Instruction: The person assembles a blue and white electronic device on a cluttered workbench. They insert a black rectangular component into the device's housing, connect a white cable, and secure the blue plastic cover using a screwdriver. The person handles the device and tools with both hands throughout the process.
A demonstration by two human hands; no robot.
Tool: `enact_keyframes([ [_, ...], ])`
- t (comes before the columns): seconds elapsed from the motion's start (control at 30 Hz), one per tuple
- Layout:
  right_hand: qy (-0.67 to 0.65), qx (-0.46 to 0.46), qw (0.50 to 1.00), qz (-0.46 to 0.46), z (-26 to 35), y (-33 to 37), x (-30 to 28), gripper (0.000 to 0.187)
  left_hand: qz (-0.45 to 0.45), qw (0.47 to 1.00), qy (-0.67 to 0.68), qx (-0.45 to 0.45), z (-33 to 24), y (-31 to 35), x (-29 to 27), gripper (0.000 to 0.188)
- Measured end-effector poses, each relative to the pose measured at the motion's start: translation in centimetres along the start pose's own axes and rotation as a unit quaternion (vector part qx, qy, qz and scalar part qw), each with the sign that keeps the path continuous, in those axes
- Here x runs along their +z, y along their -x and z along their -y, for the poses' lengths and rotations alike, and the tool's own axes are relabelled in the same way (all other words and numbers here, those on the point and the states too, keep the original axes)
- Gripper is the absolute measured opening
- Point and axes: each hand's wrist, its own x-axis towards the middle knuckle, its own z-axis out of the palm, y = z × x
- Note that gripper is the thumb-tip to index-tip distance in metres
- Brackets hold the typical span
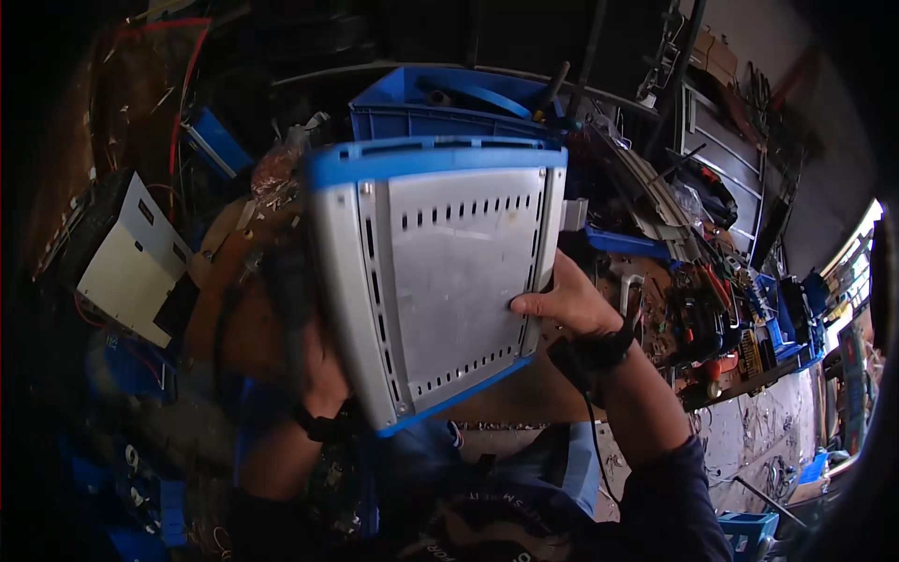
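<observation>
A grey metal equipment case (pixel 459 281) with blue end frames and rows of vent slots is held up in front of me, tilted. My right hand (pixel 571 300) grips its right edge, thumb pressed on the flat panel and fingers out of sight behind. Along the lower left side of the case is my left hand (pixel 326 377), smeared by motion, its fingers hidden. A dark blurred shape (pixel 292 323) shows just above that hand; I cannot make out what it is. Both wrists wear black bands.
Below the case is a brown worktable (pixel 534 393). A blue crate (pixel 412 117) stands behind it. Hand tools (pixel 712 318) and small parts crowd the right side, near metal strips (pixel 646 201). At left leans a white panelled unit (pixel 131 262). A black cable (pixel 599 450) hangs by my right forearm.
</observation>
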Motion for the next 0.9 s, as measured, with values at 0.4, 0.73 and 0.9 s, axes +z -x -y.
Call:
enact_keyframes([
  [0.4,0.108,0.000,0.994,0.004,-2.9,-0.3,-1.4,0.083,-0.004,0.985,-0.168,-0.027,0.4,2.1,1.4,0.040],
  [0.73,0.216,-0.030,0.974,-0.057,-3.9,2.6,0.5,0.077,-0.021,0.992,-0.119,-0.034,0.9,2.9,1.1,0.043],
  [0.9,0.192,0.023,0.979,-0.071,-4.0,2.9,0.9,0.079,-0.051,0.996,-0.061,-0.038,1.6,4.0,1.7,0.044],
])
